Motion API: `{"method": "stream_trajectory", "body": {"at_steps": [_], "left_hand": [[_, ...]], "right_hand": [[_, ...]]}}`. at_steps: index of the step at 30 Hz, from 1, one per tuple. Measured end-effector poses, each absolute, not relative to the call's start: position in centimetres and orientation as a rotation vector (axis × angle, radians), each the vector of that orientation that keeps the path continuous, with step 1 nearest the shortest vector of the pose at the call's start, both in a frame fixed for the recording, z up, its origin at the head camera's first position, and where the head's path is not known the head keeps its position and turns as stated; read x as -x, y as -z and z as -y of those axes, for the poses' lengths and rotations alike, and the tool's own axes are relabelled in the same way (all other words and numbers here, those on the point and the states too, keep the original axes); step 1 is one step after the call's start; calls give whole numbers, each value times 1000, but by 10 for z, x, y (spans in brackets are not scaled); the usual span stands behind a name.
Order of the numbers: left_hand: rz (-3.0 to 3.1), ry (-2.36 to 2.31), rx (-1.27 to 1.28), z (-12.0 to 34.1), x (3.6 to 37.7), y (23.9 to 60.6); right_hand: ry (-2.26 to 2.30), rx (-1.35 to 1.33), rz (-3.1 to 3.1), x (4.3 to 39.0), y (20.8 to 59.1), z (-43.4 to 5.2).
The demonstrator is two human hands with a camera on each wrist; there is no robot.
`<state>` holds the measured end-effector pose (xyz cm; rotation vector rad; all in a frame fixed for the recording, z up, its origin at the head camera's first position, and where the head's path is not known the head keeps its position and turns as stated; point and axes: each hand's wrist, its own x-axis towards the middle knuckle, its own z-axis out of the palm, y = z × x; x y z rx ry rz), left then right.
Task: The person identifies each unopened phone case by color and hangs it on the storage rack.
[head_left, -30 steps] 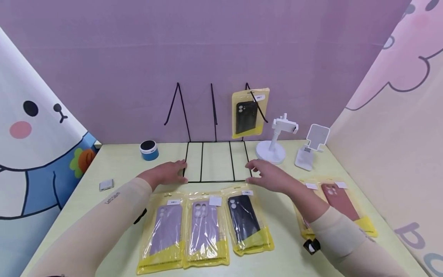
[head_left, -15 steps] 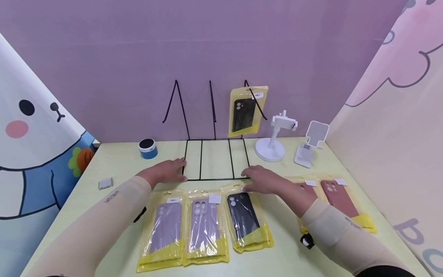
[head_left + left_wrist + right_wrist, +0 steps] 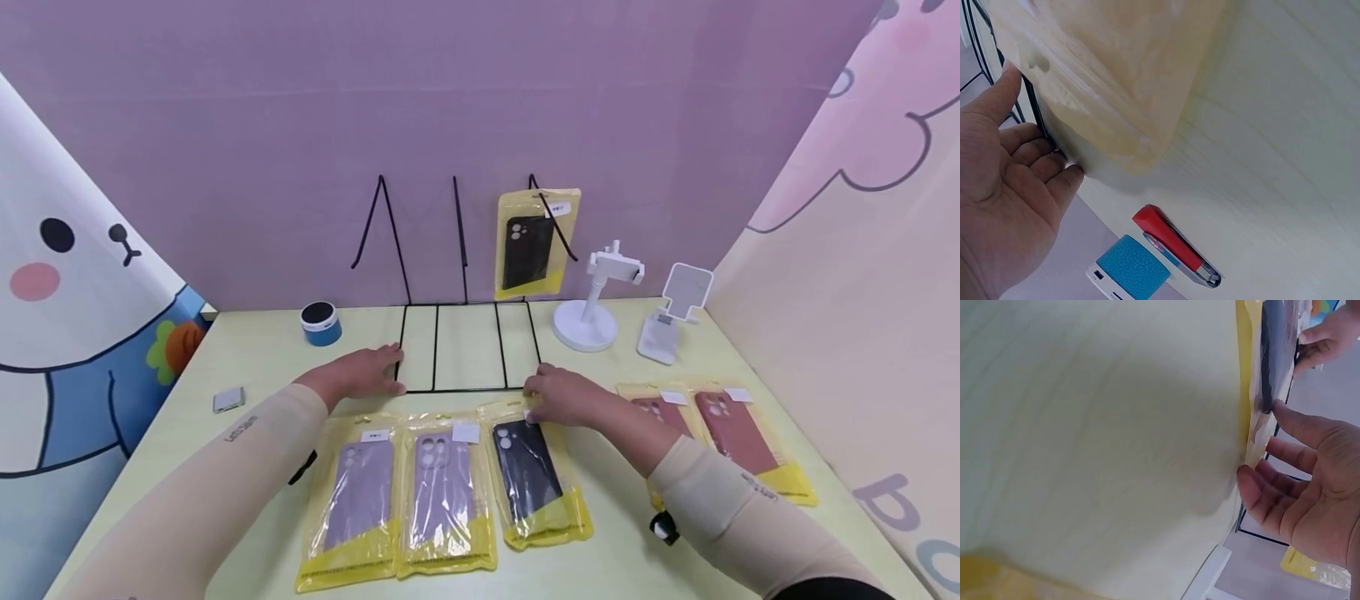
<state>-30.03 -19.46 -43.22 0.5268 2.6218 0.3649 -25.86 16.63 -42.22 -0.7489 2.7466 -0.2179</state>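
Note:
A black wire display rack (image 3: 468, 390) stands at the back of the table. My left hand (image 3: 360, 372) grips the front left corner of its base, thumb and fingers about the wire. A bagged black phone case (image 3: 527, 471) lies just in front of the rack. My right hand (image 3: 566, 396) pinches its top end, thumb on the bag and fingers at the edge, as the right wrist view shows. To its left lie two bagged purple phone cases (image 3: 442, 492). Another bagged black phone case (image 3: 528, 250) hangs from the rack's right hook.
Two bagged red phone cases (image 3: 738, 433) lie at the right, partly behind my right forearm. White phone stands (image 3: 585, 327) stand at the back right. At the left are a small blue speaker (image 3: 321, 325) and a small silver object (image 3: 228, 400). A purple backdrop (image 3: 300, 125) rises behind.
My right hand has moved from the rack's right side down to the black case's bag and taken hold of its top. The left hand has stayed at the rack's corner.

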Motion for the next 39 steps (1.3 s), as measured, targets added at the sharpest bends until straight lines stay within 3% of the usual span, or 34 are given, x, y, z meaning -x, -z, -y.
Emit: {"method": "stream_trajectory", "body": {"at_steps": [15,39], "left_hand": [[-2635,-350,-554,196,300,436],[-2644,-340,-560,196,301,438]], "right_hand": [[310,887,-2725,259,415,-181],[674,1020,-2754,250,334,-204]]}}
